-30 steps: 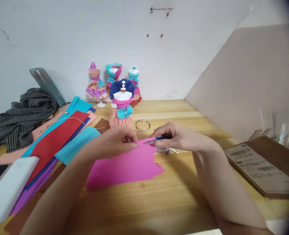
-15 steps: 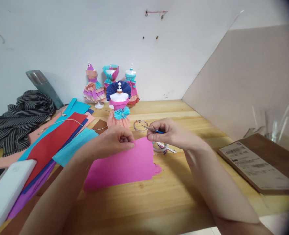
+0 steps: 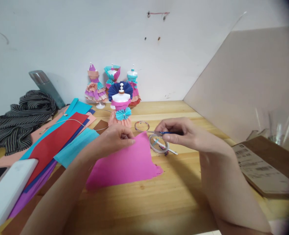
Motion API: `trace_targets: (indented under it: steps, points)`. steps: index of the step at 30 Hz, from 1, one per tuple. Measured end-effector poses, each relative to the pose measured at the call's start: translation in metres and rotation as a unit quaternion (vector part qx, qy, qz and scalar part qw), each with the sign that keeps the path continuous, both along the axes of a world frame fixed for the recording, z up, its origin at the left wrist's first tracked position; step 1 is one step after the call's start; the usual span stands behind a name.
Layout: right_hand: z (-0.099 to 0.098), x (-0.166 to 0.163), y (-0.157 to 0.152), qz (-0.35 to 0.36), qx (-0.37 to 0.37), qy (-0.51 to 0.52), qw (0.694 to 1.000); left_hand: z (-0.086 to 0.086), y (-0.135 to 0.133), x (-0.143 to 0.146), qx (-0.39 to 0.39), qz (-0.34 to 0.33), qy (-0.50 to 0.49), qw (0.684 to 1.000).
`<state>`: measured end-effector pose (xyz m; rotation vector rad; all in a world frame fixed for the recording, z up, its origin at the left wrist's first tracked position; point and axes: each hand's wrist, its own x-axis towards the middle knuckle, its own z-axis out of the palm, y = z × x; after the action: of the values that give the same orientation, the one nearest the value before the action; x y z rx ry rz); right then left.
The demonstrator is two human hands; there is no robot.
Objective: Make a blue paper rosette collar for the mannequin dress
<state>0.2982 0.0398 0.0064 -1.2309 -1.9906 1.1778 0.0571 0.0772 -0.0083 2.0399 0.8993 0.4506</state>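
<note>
Between the thumb and fingers of my left hand [image 3: 117,137], the top edge of a sheet of bright pink crepe paper [image 3: 124,166] is pinched. The sheet hangs down towards the table, with a ragged strip at its lower right. My right hand [image 3: 177,132] is closed around slim blue-handled scissors [image 3: 171,133], seen edge-on, their metal tip pointing left near the sheet's upper right corner. Below that hand lies a roll of clear tape [image 3: 152,148] with small white pieces in and beside it. A thin ring with small beads [image 3: 142,126] rests behind the paper.
Several small dress forms in paper dresses, one with a navy collar [image 3: 121,98], stand by the wall. At left are coloured paper sheets [image 3: 58,137], a striped cloth [image 3: 24,117], a bottle [image 3: 46,88] and a white power bank [image 3: 14,189]. A cardboard box [image 3: 269,163] lies at right.
My right hand has moved right, away from the paper's corner, with the scissors turned more level. My left hand keeps its pinch, and the sheet's right side now slopes downward.
</note>
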Motion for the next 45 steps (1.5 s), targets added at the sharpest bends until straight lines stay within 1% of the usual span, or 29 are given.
trace_targets:
  steps: [3,7,11,15,19,23,28,30,33,38,42,45]
  points:
    - [-0.002,0.008,-0.001,0.019,-0.028,-0.042,0.999,0.0,0.0,-0.001,-0.007,-0.003,-0.001,1.0]
    - [-0.008,0.005,0.004,-0.003,-0.007,-0.066,0.998,0.002,-0.001,-0.001,0.005,-0.018,-0.002,1.0]
    - [-0.009,0.001,0.008,-0.012,0.009,-0.08,0.997,0.002,-0.003,-0.001,-0.007,-0.045,-0.019,0.999]
    - [-0.009,0.002,0.008,-0.014,0.02,-0.1,0.995,-0.001,-0.002,-0.002,-0.011,-0.045,-0.027,0.999]
    - [-0.009,0.0,0.007,-0.006,0.006,-0.088,0.996,-0.003,-0.002,-0.002,-0.021,-0.048,-0.035,0.998]
    - [-0.008,-0.007,0.006,0.0,0.018,-0.086,0.996,-0.005,-0.002,-0.002,-0.02,-0.05,-0.043,0.998]
    - [-0.012,-0.011,0.006,-0.001,-0.01,-0.068,0.998,-0.005,-0.003,-0.002,-0.017,-0.056,-0.05,0.997]
    - [-0.013,-0.011,0.006,-0.006,-0.007,-0.062,0.998,-0.004,-0.003,-0.002,-0.018,-0.056,-0.047,0.997]
    - [-0.014,-0.011,0.006,-0.013,0.004,-0.054,0.998,-0.003,-0.003,-0.002,-0.017,-0.045,-0.036,0.998]
    - [-0.011,-0.011,0.007,0.006,0.0,-0.04,0.999,0.002,-0.004,-0.001,-0.002,-0.03,0.0,1.0]
    - [-0.012,-0.011,0.006,0.012,-0.021,-0.006,1.0,0.0,-0.003,0.0,-0.022,-0.022,0.015,0.999]
    - [-0.014,-0.012,0.005,0.004,-0.044,0.026,0.999,-0.002,-0.003,0.001,-0.005,-0.01,0.009,1.0]
